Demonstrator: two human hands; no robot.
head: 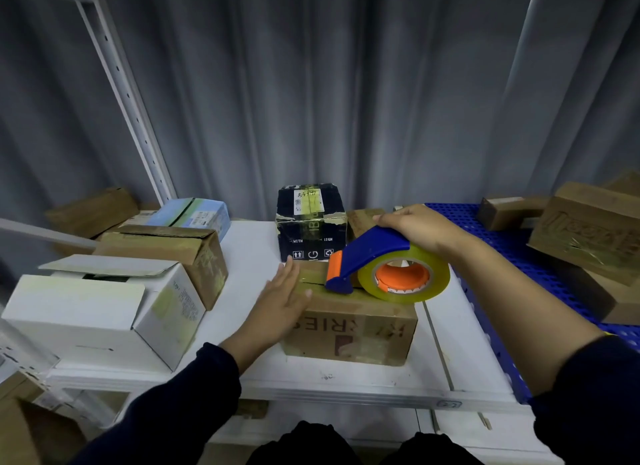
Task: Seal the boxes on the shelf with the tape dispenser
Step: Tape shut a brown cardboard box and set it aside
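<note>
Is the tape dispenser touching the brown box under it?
Touching. The head view shows the tape dispenser resting nose-down on top of the brown box, with no gap visible. The right hand grips its handle.

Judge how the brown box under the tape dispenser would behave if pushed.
Low and wide, the brown box would probably slide on the smooth white shelf rather than tip. The left hand lies flat on its edge, perhaps bracing it, so it may be light. Its cardboard flaps could give under the tape dispenser.
</note>
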